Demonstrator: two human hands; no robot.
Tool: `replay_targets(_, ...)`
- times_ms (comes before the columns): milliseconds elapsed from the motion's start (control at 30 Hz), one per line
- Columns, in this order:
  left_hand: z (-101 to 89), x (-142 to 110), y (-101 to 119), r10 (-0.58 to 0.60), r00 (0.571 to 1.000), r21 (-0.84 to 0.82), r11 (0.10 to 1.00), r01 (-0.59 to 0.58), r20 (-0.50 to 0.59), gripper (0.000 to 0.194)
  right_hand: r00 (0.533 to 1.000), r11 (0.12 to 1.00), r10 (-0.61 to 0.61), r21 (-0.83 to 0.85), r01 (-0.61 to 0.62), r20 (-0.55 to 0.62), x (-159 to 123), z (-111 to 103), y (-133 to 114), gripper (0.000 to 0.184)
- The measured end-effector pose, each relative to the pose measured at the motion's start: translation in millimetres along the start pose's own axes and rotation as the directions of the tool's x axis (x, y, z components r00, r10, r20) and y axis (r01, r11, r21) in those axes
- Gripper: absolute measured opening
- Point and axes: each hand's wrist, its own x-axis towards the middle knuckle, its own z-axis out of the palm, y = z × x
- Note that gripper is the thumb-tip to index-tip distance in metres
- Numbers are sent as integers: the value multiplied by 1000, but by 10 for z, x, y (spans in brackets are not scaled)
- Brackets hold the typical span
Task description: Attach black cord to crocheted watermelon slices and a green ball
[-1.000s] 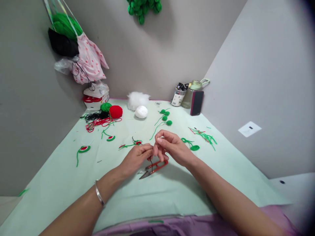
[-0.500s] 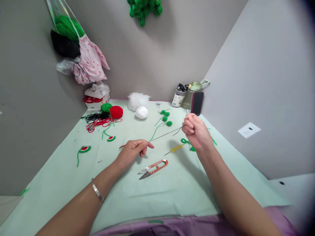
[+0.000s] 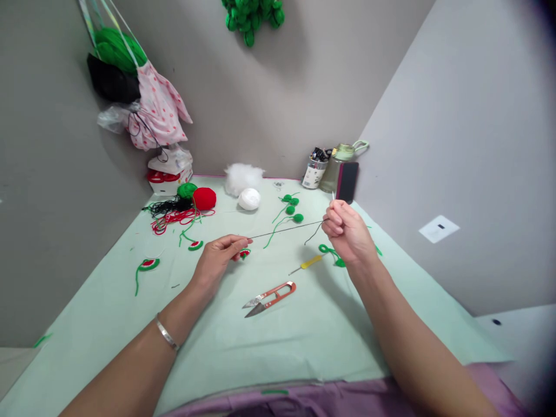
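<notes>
Our left hand (image 3: 219, 258) pinches the black thread (image 3: 286, 229); our right hand (image 3: 345, 231) closes on the thread and what looks like a needle (image 3: 333, 196), a short tail dangling below. The thread stretches taut above and beyond the snips (image 3: 274, 299). Too hard a pull could slip it from our left pinch, and the tail might snag on the hook (image 3: 311, 262) right of the snips. Farther beyond the snips, rightward, a cup (image 3: 313, 175) holds dark-topped items; we cannot tell what the bottle (image 3: 330, 176) contains.
</notes>
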Motion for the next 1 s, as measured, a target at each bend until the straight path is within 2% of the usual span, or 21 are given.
replay_targets(133,-14,-21,66,4,999,12,1000,-5,41,28,1000,1000,-5,9,6,-9,5,-11,10,22)
replay_targets(200,-36,-13,89,21,1000,65,998,-21,7,29,999,1000,-14,13,14,-30,5,-12,0,22)
replay_targets(300,-90,21,76,142,987,253,960,-119,-75,25,998,999,-28,14,29,-52,6,-13,-20,22)
replay_targets(333,-108,34,56,203,977,337,926,-169,-67,22,998,999,-31,13,32,-55,6,-15,-24,23)
replay_targets(400,-135,54,0,300,953,495,822,-282,44,20,998,999,-33,8,34,-62,8,-18,-23,24)
replay_targets(500,-136,62,-93,298,919,637,663,-393,256,39,997,999,-32,-19,30,-74,4,-12,-3,24)
replay_targets(567,-120,58,-132,279,914,685,606,-405,294,35,997,998,-27,-61,22,-78,-11,12,17,22)
replay_targets(633,-104,57,-141,300,917,692,604,-396,263,24,997,992,-23,-124,14,-69,-40,56,41,20)
replay_targets(667,-99,58,-133,314,922,672,634,-382,227,20,998,986,-21,-169,11,-58,-60,86,56,19)
replay_targets(733,-87,55,-96,285,950,558,771,-306,127,17,1000,961,-15,-275,10,-16,-115,154,97,18)
replay_targets(800,-68,37,-38,165,984,335,926,-176,62,22,999,922,7,-388,13,50,-183,229,156,17)
replay_targets(833,-53,19,-5,95,993,208,972,-107,68,26,996,897,15,-441,27,90,-220,265,189,17)
replay_targets(900,-10,-31,58,12,991,-7,1000,-11,132,32,982,840,2,-534,100,187,-297,332,254,15)
replay_targets(1000,67,-114,127,-28,973,-214,974,78,228,30,941,709,-51,-651,270,335,-404,412,312,11)
